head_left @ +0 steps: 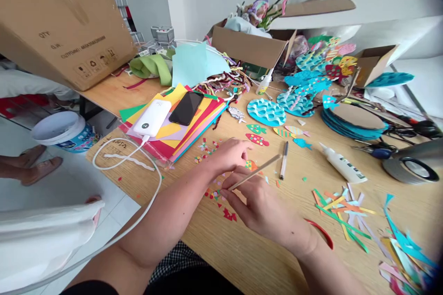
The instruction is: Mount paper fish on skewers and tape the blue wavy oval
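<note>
Pinching a thin, straight wooden stick (258, 171), the right hand (255, 199) bends near the orange paper fish (251, 164); the left hand (229, 154) curls beside it, grip too hidden to tell.

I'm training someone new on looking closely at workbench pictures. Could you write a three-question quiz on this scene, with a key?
1. Multiple choice: What does the person's right hand hold?
A) a pen
B) a thin stick
C) a glue bottle

2. True or false: The white cable is plugged into the white power bank.

3. Fill in the missing words: The black phone lies on a stack of ____ ____.

Key:
1. B
2. True
3. coloured paper
</note>
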Available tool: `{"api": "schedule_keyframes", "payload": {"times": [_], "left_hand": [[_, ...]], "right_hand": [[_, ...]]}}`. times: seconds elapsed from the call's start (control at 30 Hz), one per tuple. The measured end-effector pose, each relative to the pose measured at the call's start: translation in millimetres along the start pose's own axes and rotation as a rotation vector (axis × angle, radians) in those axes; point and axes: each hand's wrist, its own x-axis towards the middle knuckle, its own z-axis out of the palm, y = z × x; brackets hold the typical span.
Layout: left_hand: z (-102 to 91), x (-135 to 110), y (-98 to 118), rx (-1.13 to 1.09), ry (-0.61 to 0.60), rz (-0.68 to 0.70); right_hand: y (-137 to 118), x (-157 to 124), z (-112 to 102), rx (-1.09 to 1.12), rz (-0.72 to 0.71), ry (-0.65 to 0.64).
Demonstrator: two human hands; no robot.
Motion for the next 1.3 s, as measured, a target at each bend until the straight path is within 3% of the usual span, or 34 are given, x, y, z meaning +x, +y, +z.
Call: {"api": "schedule_keyframes", "payload": {"times": [0.5,0.67,0.87,1.0,1.3], "left_hand": [[5.5,3.6,-6.1,0.060,0.034,0.039],[0.7,0.3,-1.5,-0.004,0.021,0.010],[2.4,-1.1,2.2,0.032,0.042,-0.029],[4.4,-0.7,0.4,0.013,0.068,-0.028],[0.9,-2.2,5.2,-0.009,0.047,-0.034]], "right_hand": [[-4.5,3.4,7.4,-0.123,-0.031,-0.044],[1.0,-3.1,-13.3,0.009,0.015,0.114],[24.9,-14.6,-49.3,-0.010,0.228,0.384],[45.9,-17.8,-47.5,-0.060,0.321,0.434],[65.1,-17.2,-34.0,-0.178,0.296,0.485]]}}
